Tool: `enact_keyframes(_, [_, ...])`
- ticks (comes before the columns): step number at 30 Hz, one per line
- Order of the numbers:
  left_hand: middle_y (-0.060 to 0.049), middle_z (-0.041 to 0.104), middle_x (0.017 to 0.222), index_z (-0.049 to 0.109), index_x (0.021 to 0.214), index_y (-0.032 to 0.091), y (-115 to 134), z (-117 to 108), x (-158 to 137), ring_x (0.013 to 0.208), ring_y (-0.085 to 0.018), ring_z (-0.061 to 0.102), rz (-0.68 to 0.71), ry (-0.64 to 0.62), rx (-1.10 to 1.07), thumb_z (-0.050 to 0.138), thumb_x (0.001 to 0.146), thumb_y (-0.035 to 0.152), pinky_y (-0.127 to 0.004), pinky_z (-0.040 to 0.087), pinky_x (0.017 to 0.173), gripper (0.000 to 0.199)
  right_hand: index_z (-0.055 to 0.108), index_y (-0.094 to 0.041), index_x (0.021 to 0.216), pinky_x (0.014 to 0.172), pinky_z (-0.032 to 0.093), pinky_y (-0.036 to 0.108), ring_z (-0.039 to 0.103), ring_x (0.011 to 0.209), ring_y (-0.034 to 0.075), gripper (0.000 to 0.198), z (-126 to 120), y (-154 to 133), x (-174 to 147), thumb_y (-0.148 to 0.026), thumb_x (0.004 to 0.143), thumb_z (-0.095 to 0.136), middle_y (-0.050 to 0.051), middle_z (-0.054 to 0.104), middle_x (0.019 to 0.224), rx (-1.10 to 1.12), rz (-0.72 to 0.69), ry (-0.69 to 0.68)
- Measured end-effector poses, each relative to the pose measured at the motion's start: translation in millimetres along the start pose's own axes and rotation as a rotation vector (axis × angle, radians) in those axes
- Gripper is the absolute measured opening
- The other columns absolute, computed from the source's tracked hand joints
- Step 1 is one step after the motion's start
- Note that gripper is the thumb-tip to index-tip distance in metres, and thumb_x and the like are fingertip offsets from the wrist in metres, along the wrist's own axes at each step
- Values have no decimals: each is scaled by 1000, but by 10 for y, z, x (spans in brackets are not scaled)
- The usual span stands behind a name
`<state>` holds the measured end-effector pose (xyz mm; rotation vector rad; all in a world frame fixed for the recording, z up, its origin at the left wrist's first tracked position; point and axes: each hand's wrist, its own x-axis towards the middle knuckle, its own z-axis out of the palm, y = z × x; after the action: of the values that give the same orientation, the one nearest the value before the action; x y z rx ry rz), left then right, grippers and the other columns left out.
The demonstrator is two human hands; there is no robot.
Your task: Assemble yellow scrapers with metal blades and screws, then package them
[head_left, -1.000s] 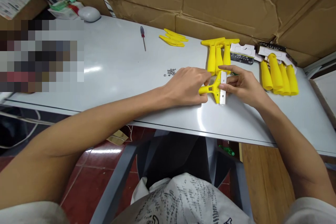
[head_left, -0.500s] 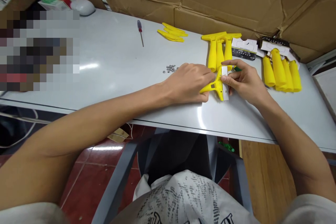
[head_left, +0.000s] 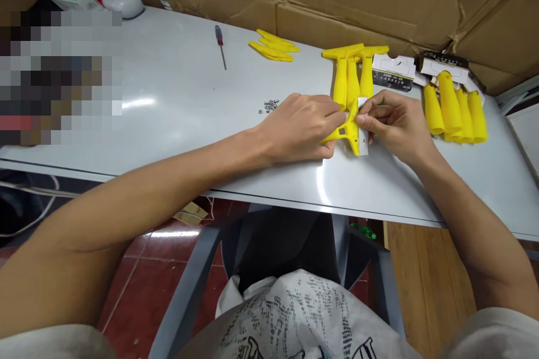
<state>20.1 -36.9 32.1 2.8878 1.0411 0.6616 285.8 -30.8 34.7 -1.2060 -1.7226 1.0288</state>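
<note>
My left hand (head_left: 301, 129) is wrapped around the handle of a yellow scraper (head_left: 352, 130), whose wide T-shaped head points right. Along the head's edge lies a flat pale blade (head_left: 362, 143). My right hand (head_left: 396, 123) pinches that blade between thumb and fingers, near its upper half. The blade touches the scraper head; whether anything fastens it is too small to tell. A small heap of screws (head_left: 272, 105) lies just beyond my left wrist. More yellow scraper bodies (head_left: 340, 84) rest behind my hands.
Toward the back lie a screwdriver (head_left: 220, 47) and several thin yellow strips (head_left: 273, 47). Printed card packaging (head_left: 393, 73) and several yellow handle sleeves (head_left: 450, 104) stand at the right. Cardboard (head_left: 337, 0) borders the table's back. A white computer mouse (head_left: 123, 4) sits far left.
The camera view has shifted slightly, so the table things appear a little higher. My right fingers have shifted slightly along the blade; both hands keep their hold.
</note>
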Motion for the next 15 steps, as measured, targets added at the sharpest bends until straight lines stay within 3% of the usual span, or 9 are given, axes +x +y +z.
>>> enact_keyframes(3, [-9,78,96,81,108,23,-6,-4,-10,100,-33,76,11,7,7,72,93,21,-42,54,84,18,83,-26,90,54,56,35,62,61,16,41,-22,7,10,-54,82,112,0,75,74,-24,-7,-6])
enact_keyframes(8, [-8,77,96,80,107,24,-54,16,-15,101,-33,76,-15,22,-35,74,92,25,-42,52,85,16,92,-25,102,62,58,34,74,82,20,35,-58,27,11,-48,82,109,5,86,98,8,35,-35])
enact_keyframes(13, [-9,77,98,78,107,24,-62,16,-16,102,-34,76,-19,3,-35,74,91,24,-42,51,85,16,82,-28,110,59,52,34,61,68,16,42,-31,36,1,-43,83,110,-1,74,82,17,32,-37])
enact_keyframes(15, [-9,77,99,78,106,24,-60,15,-17,103,-34,76,-25,2,-42,75,91,24,-42,51,85,16,74,-31,112,58,51,34,60,66,15,51,-16,35,1,-44,82,112,-2,72,86,29,12,-24])
